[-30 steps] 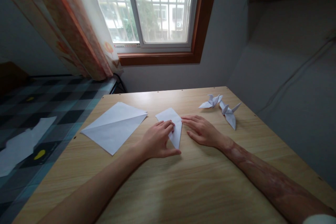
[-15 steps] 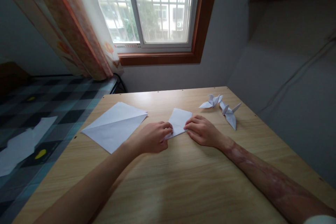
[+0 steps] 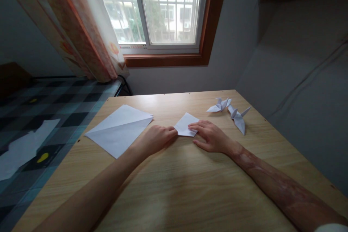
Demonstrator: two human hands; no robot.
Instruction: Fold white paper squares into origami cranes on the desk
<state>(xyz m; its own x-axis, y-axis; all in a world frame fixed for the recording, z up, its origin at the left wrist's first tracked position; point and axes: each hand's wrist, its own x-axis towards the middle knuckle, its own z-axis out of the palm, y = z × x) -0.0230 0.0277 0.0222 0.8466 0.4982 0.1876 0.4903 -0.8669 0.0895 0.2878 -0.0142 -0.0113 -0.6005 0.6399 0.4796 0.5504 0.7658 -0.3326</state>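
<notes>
A small folded white paper point(image 3: 186, 124) lies flat on the wooden table point(image 3: 190, 188), near its middle. My left hand point(image 3: 154, 139) is curled, its fingertips pressing the paper's left corner. My right hand point(image 3: 210, 136) lies with fingers stretched flat over the paper's right edge. A larger white sheet point(image 3: 118, 129) folded into a triangle lies to the left of my left hand. Two white paper cranes point(image 3: 230, 110) sit at the far right of the table, beyond my right hand.
A window point(image 3: 163, 7) with a patterned curtain point(image 3: 81, 25) is behind the table. A bed with a checked cover point(image 3: 40, 116) and a loose white paper point(image 3: 24, 146) stands to the left. A grey wall runs close along the right.
The long pointed flap of the small paper has been folded up, leaving a compact square shape. Both hands moved in and now press it flat.
</notes>
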